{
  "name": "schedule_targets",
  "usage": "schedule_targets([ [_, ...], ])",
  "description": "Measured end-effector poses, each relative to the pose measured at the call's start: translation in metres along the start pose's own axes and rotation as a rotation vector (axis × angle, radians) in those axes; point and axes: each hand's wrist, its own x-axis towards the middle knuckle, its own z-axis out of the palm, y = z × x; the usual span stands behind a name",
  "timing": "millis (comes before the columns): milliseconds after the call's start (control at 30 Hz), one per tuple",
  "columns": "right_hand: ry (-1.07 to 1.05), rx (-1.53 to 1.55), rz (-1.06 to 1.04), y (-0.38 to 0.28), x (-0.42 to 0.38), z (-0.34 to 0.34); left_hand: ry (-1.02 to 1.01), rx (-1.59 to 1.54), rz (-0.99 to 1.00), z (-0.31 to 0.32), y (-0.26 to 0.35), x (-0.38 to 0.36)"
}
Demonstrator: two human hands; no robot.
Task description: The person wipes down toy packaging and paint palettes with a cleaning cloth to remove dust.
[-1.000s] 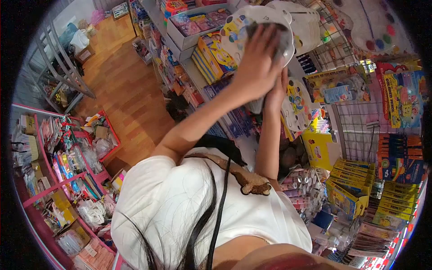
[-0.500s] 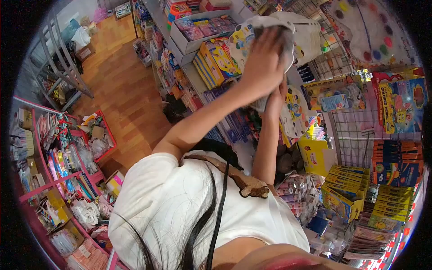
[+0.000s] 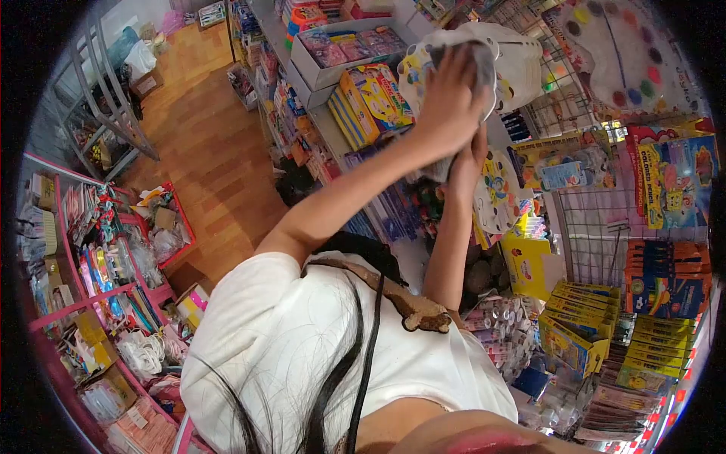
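Note:
My left hand (image 3: 448, 110) is closed over a dark grey cloth (image 3: 481, 60), pressed onto the face of a white paint palette (image 3: 413, 72) with coloured spots. Just below it, my right hand (image 3: 469, 163) is wrapped at the lower edge of this palette; its fingertips are partly hidden. Behind the held palette is a stack of white palettes (image 3: 522, 68). Another palette with coloured spots (image 3: 495, 193) stands right beside my right hand.
Yellow crayon boxes (image 3: 376, 98) and an open carton of packs (image 3: 344, 51) stand on the shelf to the left. A wire grid at the right bears hanging coloured pencil packs (image 3: 677, 178). Yellow paint boxes (image 3: 578, 325) lie lower right. Wooden floor (image 3: 189, 136) stretches left.
The view has shifted slightly. My left hand stays on the palette with the cloth, with only a small movement, and my right hand keeps its place at the edge.

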Motion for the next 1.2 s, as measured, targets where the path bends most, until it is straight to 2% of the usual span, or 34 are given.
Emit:
schedule_targets([
  [67,-0.01,-0.26,-0.036,0.001,-0.003,-0.006,-0.019,0.101,0.078,-0.001,0.017,-0.019],
  [100,0.023,-0.205,0.048,0.004,-0.004,-0.006,-0.028,0.15,0.118,-0.002,0.022,-0.022],
  [200,0.072,0.15,0.116,0.003,-0.004,-0.006,0.012,0.148,-0.002,0.0,0.019,0.0],
  [267,0.011,0.259,0.02,0.001,-0.003,-0.002,0.114,0.125,-0.091,0.002,0.001,0.022],
  [300,0.017,0.249,0.07,-0.003,-0.006,-0.001,0.137,0.127,-0.129,0.003,-0.016,0.034],
  [367,0.005,0.219,0.093,-0.008,-0.009,0.002,0.034,0.012,-0.265,-0.005,-0.044,0.053],
  [467,-0.018,0.195,0.064,-0.004,-0.005,0.005,-0.045,-0.385,-0.347,-0.014,-0.058,0.06],
  [500,-0.011,0.209,0.085,-0.004,-0.004,0.003,0.176,-0.244,-0.055,0.002,-0.077,0.049],
  [533,-0.006,0.222,0.104,-0.004,-0.002,0.002,0.183,-0.208,-0.056,0.005,-0.069,0.038],
  [567,0.035,0.191,0.006,0.004,0.003,0.004,0.19,-0.173,-0.059,0.008,-0.059,0.017],
  [600,0.03,0.135,0.012,0.002,0.003,0.004,0.198,-0.137,-0.061,0.008,-0.043,-0.002],
  [667,0.021,0.027,0.024,-0.004,0.003,0.004,0.121,-0.27,-0.095,0.007,-0.011,-0.032],
  [700,-0.021,0.039,0.068,-0.003,0.004,-0.001,0.182,-0.193,-0.05,0.008,-0.004,-0.036],
  [800,0.021,0.191,0.116,0.0,0.001,-0.002,0.027,0.268,0.137,-0.006,0.004,-0.017],
  [833,0.03,0.29,0.138,-0.004,0.0,0.002,0.08,0.232,0.171,-0.008,0.008,-0.005],
  [867,0.016,0.313,0.106,-0.005,-0.002,0.004,-0.009,0.255,0.147,-0.013,0.007,0.009],
  [933,-0.019,0.363,0.036,-0.006,0.0,0.008,0.152,0.042,0.085,-0.022,0.001,0.035],
  [1033,0.045,0.325,0.111,0.008,0.002,0.005,0.243,-0.109,0.104,-0.022,-0.018,0.044],
  [1133,0.023,0.399,0.064,0.003,-0.002,0.013,0.283,-0.07,-0.11,-0.002,-0.083,0.053],
  [1200,0.029,0.43,0.057,-0.004,-0.004,0.014,0.31,-0.028,-0.111,0.002,-0.083,0.039],
])
